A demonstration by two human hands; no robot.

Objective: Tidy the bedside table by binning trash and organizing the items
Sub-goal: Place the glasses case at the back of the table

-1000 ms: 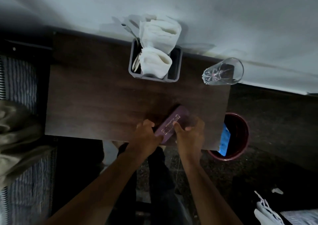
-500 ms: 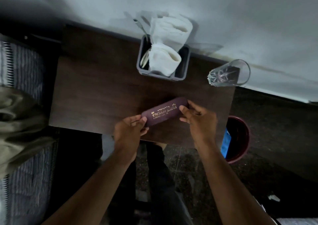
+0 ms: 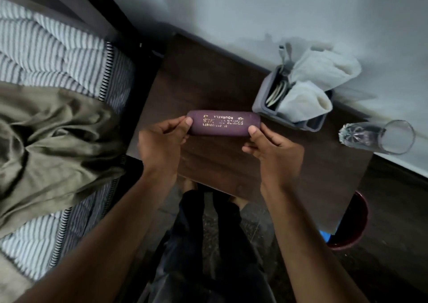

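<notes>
The purple case (image 3: 223, 124) is held level over the bedside table (image 3: 208, 80), gripped at both ends — left hand (image 3: 162, 140) pinching one end, right hand (image 3: 273, 149) pinching the other. To place it well, lower it flat and square to the table edge, beside the grey organizer (image 3: 266, 98). Keep it well apart from the glass (image 3: 379, 137) lying at the far corner.
</notes>
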